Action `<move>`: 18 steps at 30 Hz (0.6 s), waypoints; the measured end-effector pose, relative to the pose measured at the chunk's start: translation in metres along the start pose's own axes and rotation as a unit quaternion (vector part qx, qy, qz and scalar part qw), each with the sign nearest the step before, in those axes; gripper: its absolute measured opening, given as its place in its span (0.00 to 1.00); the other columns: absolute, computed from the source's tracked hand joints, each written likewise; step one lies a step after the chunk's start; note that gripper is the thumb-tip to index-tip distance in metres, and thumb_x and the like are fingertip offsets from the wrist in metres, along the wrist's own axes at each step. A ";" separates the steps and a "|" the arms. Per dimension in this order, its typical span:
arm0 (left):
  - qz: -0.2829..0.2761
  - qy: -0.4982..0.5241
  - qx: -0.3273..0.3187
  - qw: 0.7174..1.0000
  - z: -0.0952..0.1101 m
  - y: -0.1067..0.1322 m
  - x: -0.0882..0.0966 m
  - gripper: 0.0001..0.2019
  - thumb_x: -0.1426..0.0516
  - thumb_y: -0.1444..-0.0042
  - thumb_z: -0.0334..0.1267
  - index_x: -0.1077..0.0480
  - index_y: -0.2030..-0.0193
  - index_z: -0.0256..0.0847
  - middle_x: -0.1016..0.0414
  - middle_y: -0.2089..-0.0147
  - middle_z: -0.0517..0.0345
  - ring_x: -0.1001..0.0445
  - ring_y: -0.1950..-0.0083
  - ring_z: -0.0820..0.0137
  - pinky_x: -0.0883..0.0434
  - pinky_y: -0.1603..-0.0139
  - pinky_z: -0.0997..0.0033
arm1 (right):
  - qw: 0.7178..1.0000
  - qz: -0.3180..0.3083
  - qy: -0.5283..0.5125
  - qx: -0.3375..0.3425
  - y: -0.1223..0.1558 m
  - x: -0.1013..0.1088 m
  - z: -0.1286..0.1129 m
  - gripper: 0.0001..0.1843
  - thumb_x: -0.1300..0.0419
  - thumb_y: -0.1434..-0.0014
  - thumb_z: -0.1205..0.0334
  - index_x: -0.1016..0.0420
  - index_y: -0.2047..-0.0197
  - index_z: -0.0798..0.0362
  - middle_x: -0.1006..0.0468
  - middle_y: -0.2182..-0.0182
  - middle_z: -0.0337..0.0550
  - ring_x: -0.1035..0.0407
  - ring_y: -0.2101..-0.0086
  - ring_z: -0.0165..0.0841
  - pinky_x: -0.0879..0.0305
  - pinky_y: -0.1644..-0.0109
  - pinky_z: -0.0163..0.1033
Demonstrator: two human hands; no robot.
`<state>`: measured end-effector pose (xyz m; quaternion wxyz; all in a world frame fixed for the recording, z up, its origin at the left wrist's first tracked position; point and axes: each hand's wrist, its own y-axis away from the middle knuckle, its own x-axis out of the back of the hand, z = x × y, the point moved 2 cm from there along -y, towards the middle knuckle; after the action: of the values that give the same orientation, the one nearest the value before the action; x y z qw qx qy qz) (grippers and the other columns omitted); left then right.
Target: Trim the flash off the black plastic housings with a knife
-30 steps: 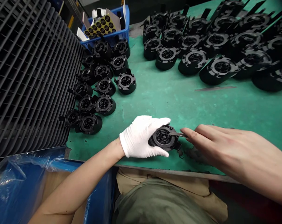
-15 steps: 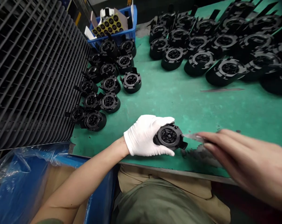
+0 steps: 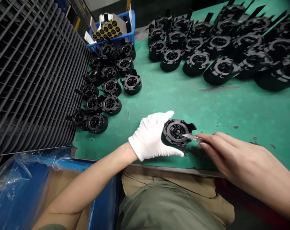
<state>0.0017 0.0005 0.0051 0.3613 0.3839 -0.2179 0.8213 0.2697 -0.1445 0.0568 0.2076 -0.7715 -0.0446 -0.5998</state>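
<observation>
My left hand, in a white glove, curves around the left side of a round black plastic housing on the green table. The thumb and fingers reach past it on two sides, and its ringed face points up. My bare right hand pinches a small craft knife. The pointed blade lies over the right part of the housing's face; whether it touches cannot be made out. Most of the knife's handle is hidden in my fingers.
Similar black housings stand grouped at the left, and taller ones in rows at the back right. A dark slatted stack rises on the left. Behind is a blue bin with a sheet of round stickers.
The housing has turned in my left hand, its side tab moving from lower right to upper right. My right hand has brought the blade leftward from the rim to over the face.
</observation>
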 end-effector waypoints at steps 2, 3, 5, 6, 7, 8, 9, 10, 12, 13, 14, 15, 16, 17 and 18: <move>-0.023 0.011 -0.032 0.999 -0.004 -0.016 0.000 0.64 0.13 0.51 0.79 0.22 0.16 0.46 0.12 0.20 0.33 0.11 0.21 0.29 0.15 0.16 0.26 | 1.000 -0.021 0.016 0.001 0.002 -0.001 -0.005 0.15 0.46 0.06 0.56 0.17 0.37 0.50 0.09 0.57 0.45 0.14 0.69 0.40 0.27 0.69 0.47; -0.027 0.017 -0.041 0.999 -0.005 -0.021 -0.001 0.59 0.13 0.49 0.77 0.19 0.20 0.46 0.09 0.23 0.35 0.08 0.24 0.31 0.13 0.19 0.28 | 0.999 -0.028 0.019 -0.001 0.003 -0.002 -0.008 0.15 0.46 0.06 0.57 0.17 0.38 0.50 0.10 0.57 0.45 0.14 0.69 0.41 0.27 0.69 0.47; -0.020 0.025 -0.049 0.998 -0.008 -0.025 -0.002 0.52 0.13 0.45 0.75 0.16 0.25 0.45 0.06 0.29 0.38 0.05 0.29 0.35 0.10 0.24 0.34 | 0.999 -0.034 0.008 -0.003 0.003 -0.005 -0.013 0.15 0.46 0.06 0.57 0.18 0.40 0.50 0.12 0.59 0.43 0.16 0.69 0.40 0.28 0.68 0.46; -0.013 0.028 -0.049 0.998 -0.009 -0.025 -0.003 0.51 0.14 0.45 0.76 0.15 0.26 0.45 0.05 0.30 0.38 0.05 0.30 0.36 0.09 0.26 0.36 | 0.999 -0.033 -0.002 -0.004 0.002 -0.006 -0.014 0.15 0.47 0.06 0.57 0.19 0.41 0.49 0.13 0.60 0.42 0.17 0.70 0.39 0.29 0.67 0.46; -0.006 0.028 -0.050 0.998 -0.010 -0.024 -0.004 0.51 0.14 0.44 0.77 0.15 0.26 0.44 0.05 0.32 0.38 0.04 0.31 0.36 0.09 0.27 0.38 | 0.999 -0.033 -0.012 -0.006 0.001 -0.007 -0.015 0.15 0.47 0.06 0.56 0.20 0.43 0.48 0.15 0.61 0.40 0.19 0.70 0.38 0.30 0.67 0.45; -0.002 0.027 -0.052 0.998 -0.010 -0.023 -0.005 0.52 0.15 0.44 0.78 0.15 0.26 0.43 0.05 0.32 0.38 0.04 0.31 0.37 0.09 0.28 0.39 | 0.999 -0.035 -0.017 -0.006 0.000 -0.007 -0.016 0.15 0.47 0.06 0.56 0.22 0.45 0.47 0.16 0.62 0.39 0.20 0.71 0.38 0.31 0.67 0.45; 0.001 0.025 -0.054 0.998 -0.010 -0.021 -0.006 0.52 0.15 0.44 0.79 0.15 0.27 0.43 0.05 0.32 0.37 0.04 0.31 0.37 0.09 0.28 0.39 | 0.999 -0.036 -0.016 -0.004 -0.001 -0.007 -0.017 0.15 0.48 0.06 0.56 0.23 0.47 0.46 0.18 0.63 0.38 0.22 0.71 0.37 0.33 0.67 0.44; 0.006 0.022 -0.057 0.998 -0.010 -0.020 -0.007 0.52 0.16 0.44 0.79 0.15 0.27 0.43 0.05 0.33 0.37 0.04 0.32 0.38 0.09 0.28 0.40 | 0.999 -0.040 -0.010 -0.002 -0.002 -0.007 -0.018 0.16 0.49 0.06 0.56 0.23 0.48 0.45 0.20 0.64 0.37 0.24 0.72 0.37 0.35 0.68 0.45; 0.016 0.013 -0.065 0.998 -0.010 -0.018 -0.009 0.51 0.16 0.43 0.80 0.14 0.28 0.42 0.05 0.34 0.37 0.04 0.33 0.38 0.09 0.30 0.40 | 0.999 -0.048 0.009 0.004 -0.004 -0.004 -0.020 0.18 0.50 0.07 0.58 0.24 0.50 0.45 0.23 0.66 0.37 0.27 0.74 0.37 0.39 0.69 0.45; 0.022 0.009 -0.068 0.997 -0.009 -0.018 -0.010 0.51 0.17 0.42 0.79 0.14 0.28 0.41 0.05 0.34 0.37 0.04 0.34 0.38 0.09 0.30 0.40 | 0.998 -0.056 0.016 0.008 -0.004 -0.003 -0.021 0.18 0.50 0.07 0.59 0.23 0.50 0.45 0.24 0.66 0.37 0.27 0.74 0.37 0.39 0.70 0.46; 0.027 0.004 -0.069 0.997 -0.009 -0.017 -0.010 0.50 0.17 0.42 0.79 0.14 0.28 0.41 0.05 0.34 0.37 0.04 0.34 0.38 0.09 0.31 0.40 | 0.998 -0.060 0.019 0.012 -0.005 -0.001 -0.022 0.18 0.50 0.08 0.61 0.23 0.50 0.46 0.24 0.66 0.38 0.27 0.74 0.37 0.39 0.70 0.47; 0.031 0.001 -0.069 0.997 -0.008 -0.017 -0.011 0.50 0.17 0.41 0.79 0.14 0.28 0.41 0.05 0.35 0.37 0.04 0.34 0.38 0.09 0.31 0.40 | 0.998 -0.061 0.020 0.015 -0.005 0.001 -0.024 0.17 0.50 0.08 0.62 0.22 0.50 0.46 0.24 0.66 0.38 0.27 0.74 0.38 0.38 0.69 0.47; 0.032 -0.002 -0.068 0.997 -0.008 -0.017 -0.011 0.49 0.18 0.41 0.79 0.14 0.28 0.41 0.05 0.35 0.37 0.04 0.35 0.38 0.09 0.32 0.41 | 0.998 -0.060 0.021 0.018 -0.005 0.002 -0.025 0.17 0.50 0.09 0.62 0.22 0.50 0.47 0.24 0.66 0.38 0.27 0.74 0.38 0.37 0.69 0.47; 0.033 -0.002 -0.067 0.997 -0.007 -0.018 -0.010 0.49 0.18 0.40 0.79 0.14 0.28 0.41 0.05 0.35 0.37 0.04 0.35 0.38 0.09 0.33 0.41 | 0.998 -0.056 0.024 0.019 -0.004 0.002 -0.026 0.17 0.50 0.09 0.63 0.22 0.49 0.47 0.24 0.66 0.38 0.26 0.74 0.38 0.37 0.69 0.47; 0.033 0.000 -0.067 0.997 -0.006 -0.018 -0.010 0.48 0.19 0.39 0.79 0.13 0.29 0.42 0.05 0.35 0.37 0.04 0.36 0.39 0.09 0.35 0.42 | 0.998 -0.052 0.029 0.019 -0.004 0.003 -0.028 0.16 0.50 0.10 0.64 0.21 0.48 0.48 0.24 0.66 0.38 0.26 0.73 0.37 0.36 0.69 0.47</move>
<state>0.0167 0.0117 -0.0051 0.3591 0.3513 -0.2853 0.8162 0.2440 -0.1513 0.0658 0.1917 -0.7460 -0.0903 -0.6313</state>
